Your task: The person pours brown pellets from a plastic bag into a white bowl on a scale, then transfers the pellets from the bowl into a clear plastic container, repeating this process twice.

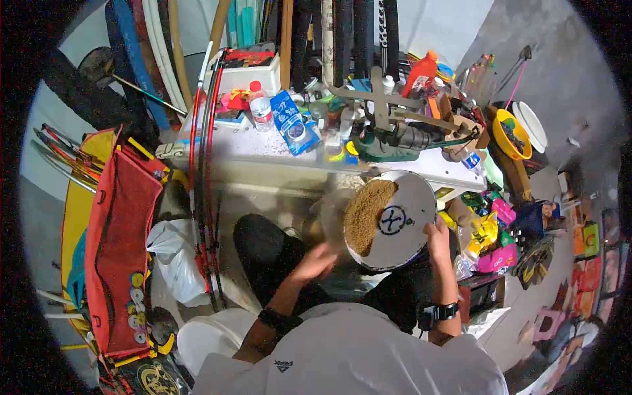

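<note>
A round white enamel basin (421, 197) with a dark rim and a dark emblem on its bottom is tilted over my lap. Tan granular material (368, 214) is heaped along its left side. My right hand (437, 238) grips the basin's right rim, thumb over the edge. To the lower left of the basin is my left hand (317, 261), its fingers smeared by motion. A blurred, pale rounded shape (331, 214) shows just above that hand, overlapping the basin's left edge; whether the hand holds it, I cannot tell.
Ahead stands a cluttered white table (230, 150) with a blue packet (293, 124), a bottle (261, 108) and a metal vise-like tool (388, 131). Red rods (209, 131) lean at its left. Left are an open red bag (125, 243) and a white bucket (210, 339); right, colourful packages (487, 234).
</note>
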`<control>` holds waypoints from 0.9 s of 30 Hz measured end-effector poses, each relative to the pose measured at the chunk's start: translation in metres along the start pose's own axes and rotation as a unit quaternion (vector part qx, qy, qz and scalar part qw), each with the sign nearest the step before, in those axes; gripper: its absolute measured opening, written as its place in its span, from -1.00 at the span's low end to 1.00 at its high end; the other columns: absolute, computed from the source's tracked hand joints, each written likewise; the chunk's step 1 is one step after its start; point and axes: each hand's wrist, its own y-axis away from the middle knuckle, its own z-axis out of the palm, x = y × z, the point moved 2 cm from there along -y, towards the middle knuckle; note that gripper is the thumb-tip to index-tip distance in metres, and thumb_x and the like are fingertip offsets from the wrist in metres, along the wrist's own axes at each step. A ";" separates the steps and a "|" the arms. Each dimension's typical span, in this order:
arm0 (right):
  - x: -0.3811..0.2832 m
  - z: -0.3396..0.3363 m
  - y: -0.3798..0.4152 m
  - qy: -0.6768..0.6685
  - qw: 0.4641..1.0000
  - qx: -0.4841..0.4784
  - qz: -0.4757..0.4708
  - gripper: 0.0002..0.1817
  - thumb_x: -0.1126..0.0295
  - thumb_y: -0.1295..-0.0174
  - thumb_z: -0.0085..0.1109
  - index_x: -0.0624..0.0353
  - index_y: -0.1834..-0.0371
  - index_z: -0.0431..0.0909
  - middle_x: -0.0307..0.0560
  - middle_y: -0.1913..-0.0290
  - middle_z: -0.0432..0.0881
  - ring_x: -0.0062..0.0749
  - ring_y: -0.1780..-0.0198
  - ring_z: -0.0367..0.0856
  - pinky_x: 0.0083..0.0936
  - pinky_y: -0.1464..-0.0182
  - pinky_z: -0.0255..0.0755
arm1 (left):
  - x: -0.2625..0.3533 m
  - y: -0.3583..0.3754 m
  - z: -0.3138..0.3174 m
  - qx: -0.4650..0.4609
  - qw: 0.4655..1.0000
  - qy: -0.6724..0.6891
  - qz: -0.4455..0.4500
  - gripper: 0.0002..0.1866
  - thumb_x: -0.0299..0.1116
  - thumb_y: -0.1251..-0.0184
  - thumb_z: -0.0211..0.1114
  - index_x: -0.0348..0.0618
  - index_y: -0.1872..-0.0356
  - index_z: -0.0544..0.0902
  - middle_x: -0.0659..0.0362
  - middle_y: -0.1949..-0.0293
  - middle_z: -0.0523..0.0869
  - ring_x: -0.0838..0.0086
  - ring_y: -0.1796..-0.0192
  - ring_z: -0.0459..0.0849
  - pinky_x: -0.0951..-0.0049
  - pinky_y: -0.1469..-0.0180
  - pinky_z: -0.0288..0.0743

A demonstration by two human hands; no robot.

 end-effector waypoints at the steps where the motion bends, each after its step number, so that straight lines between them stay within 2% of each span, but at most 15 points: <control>1: 0.000 0.001 -0.001 0.005 1.000 0.006 0.012 -0.51 0.42 -0.02 -0.05 0.34 -0.08 0.40 0.05 0.11 0.56 -0.33 0.13 0.50 -0.51 0.03 0.33 | -0.001 0.000 0.000 0.002 1.000 0.002 0.000 -0.83 -0.28 -0.29 0.19 -0.09 0.28 0.42 0.32 0.52 0.49 0.61 0.49 0.45 0.57 0.46 0.34; 4: -0.011 0.006 0.003 0.015 1.000 0.010 0.017 -0.51 0.43 0.00 -0.04 0.33 -0.08 0.40 0.08 0.10 0.56 -0.32 0.13 0.51 -0.49 0.02 0.34 | -0.003 0.000 -0.001 0.017 1.000 -0.008 0.022 -0.82 -0.27 -0.28 0.20 -0.09 0.28 0.43 0.31 0.52 0.50 0.61 0.47 0.46 0.55 0.44 0.36; 6: -0.013 0.008 0.005 0.019 1.000 0.011 0.009 -0.50 0.44 0.00 -0.04 0.33 -0.09 0.40 0.08 0.10 0.57 -0.31 0.12 0.52 -0.48 0.02 0.34 | -0.011 -0.005 -0.003 -0.012 1.000 -0.023 0.018 -0.81 -0.25 -0.27 0.22 -0.10 0.28 0.43 0.31 0.50 0.51 0.61 0.45 0.46 0.56 0.42 0.36; 8: -0.009 0.006 0.005 0.040 0.998 0.016 -0.037 -0.50 0.44 -0.01 -0.04 0.31 -0.11 0.38 0.10 0.11 0.59 -0.23 0.13 0.56 -0.42 0.04 0.38 | -0.017 -0.009 -0.003 -0.017 1.000 -0.006 0.018 -0.80 -0.25 -0.26 0.22 -0.10 0.28 0.43 0.31 0.48 0.51 0.61 0.44 0.47 0.56 0.42 0.37; 10: -0.004 0.002 0.005 0.081 0.996 0.026 -0.039 -0.49 0.44 -0.02 -0.03 0.29 -0.12 0.37 0.14 0.11 0.60 -0.17 0.11 0.57 -0.39 0.04 0.38 | -0.022 -0.013 -0.002 -0.024 1.000 0.008 0.017 -0.79 -0.24 -0.26 0.23 -0.10 0.27 0.43 0.31 0.47 0.52 0.62 0.42 0.48 0.57 0.41 0.37; 12: -0.012 0.001 0.010 0.120 0.991 0.040 -0.042 -0.49 0.44 -0.02 -0.02 0.27 -0.14 0.35 0.17 0.12 0.60 -0.11 0.10 0.59 -0.37 0.03 0.39 | -0.036 -0.019 -0.002 -0.026 1.000 0.001 0.010 -0.74 -0.28 -0.27 0.20 -0.16 0.11 0.45 0.28 0.50 0.50 0.60 0.52 0.46 0.54 0.54 0.35; 13: -0.023 0.001 0.015 0.133 0.990 0.038 -0.020 -0.48 0.44 -0.02 -0.01 0.27 -0.15 0.34 0.20 0.10 0.59 -0.06 0.08 0.58 -0.35 0.01 0.39 | -0.042 -0.023 -0.002 -0.028 1.000 -0.001 0.013 -0.74 -0.28 -0.27 0.20 -0.16 0.11 0.45 0.28 0.50 0.50 0.60 0.52 0.46 0.54 0.54 0.35; 15: -0.032 0.002 0.020 0.143 0.989 0.039 0.002 -0.47 0.44 -0.02 0.00 0.26 -0.16 0.33 0.23 0.09 0.58 -0.01 0.06 0.57 -0.33 -0.01 0.38 | -0.043 -0.026 0.000 -0.037 0.998 -0.015 0.049 -0.77 -0.29 -0.27 0.20 -0.17 0.17 0.43 0.26 0.53 0.50 0.58 0.56 0.47 0.52 0.57 0.35; 17: -0.032 0.000 0.023 0.143 0.988 0.057 -0.017 -0.46 0.45 -0.01 0.01 0.24 -0.16 0.32 0.25 0.10 0.57 0.05 0.08 0.57 -0.30 0.01 0.39 | -0.037 -0.023 0.002 -0.045 0.997 -0.050 0.033 -0.81 -0.31 -0.28 0.18 -0.16 0.21 0.42 0.27 0.55 0.49 0.58 0.59 0.45 0.52 0.60 0.33; 18: -0.029 -0.002 0.024 0.141 0.988 0.062 -0.019 -0.46 0.45 -0.01 0.01 0.24 -0.16 0.32 0.25 0.10 0.57 0.05 0.08 0.57 -0.30 0.01 0.39 | -0.031 -0.019 0.005 -0.035 0.999 -0.022 0.011 -0.82 -0.32 -0.28 0.18 -0.16 0.23 0.42 0.27 0.56 0.49 0.58 0.60 0.45 0.52 0.62 0.32; 20: -0.028 -0.004 0.022 0.174 0.976 0.080 -0.106 -0.47 0.44 -0.01 0.01 0.20 -0.15 0.32 0.28 0.16 0.57 0.14 0.13 0.56 -0.23 0.07 0.40 | -0.030 -0.021 0.007 -0.031 0.999 0.002 -0.008 -0.83 -0.32 -0.28 0.17 -0.16 0.24 0.42 0.27 0.57 0.48 0.57 0.62 0.44 0.51 0.64 0.31; 23: -0.030 -0.005 0.022 0.195 0.976 0.078 -0.058 -0.49 0.43 0.00 0.01 0.17 -0.13 0.34 0.30 0.24 0.57 0.21 0.19 0.54 -0.15 0.12 0.40 | -0.041 -0.028 0.007 -0.057 0.998 -0.007 0.015 -0.84 -0.34 -0.28 0.16 -0.17 0.27 0.41 0.26 0.59 0.48 0.55 0.65 0.43 0.49 0.66 0.31; 25: -0.032 -0.005 0.023 0.185 0.977 0.082 -0.071 -0.46 0.42 0.01 0.01 0.13 -0.15 0.31 0.31 0.29 0.57 0.25 0.22 0.53 -0.08 0.16 0.39 | -0.046 -0.034 0.009 -0.057 0.998 0.007 -0.011 -0.85 -0.36 -0.27 0.16 -0.17 0.29 0.40 0.24 0.62 0.47 0.54 0.66 0.43 0.47 0.66 0.31; 27: -0.038 -0.002 0.026 0.238 0.965 0.093 -0.062 -0.42 0.41 0.04 0.02 0.08 -0.18 0.26 0.31 0.32 0.57 0.25 0.26 0.53 -0.03 0.19 0.37 | -0.049 -0.034 0.012 -0.052 0.999 -0.004 0.011 -0.86 -0.37 -0.27 0.16 -0.17 0.29 0.40 0.24 0.62 0.47 0.54 0.66 0.43 0.48 0.65 0.30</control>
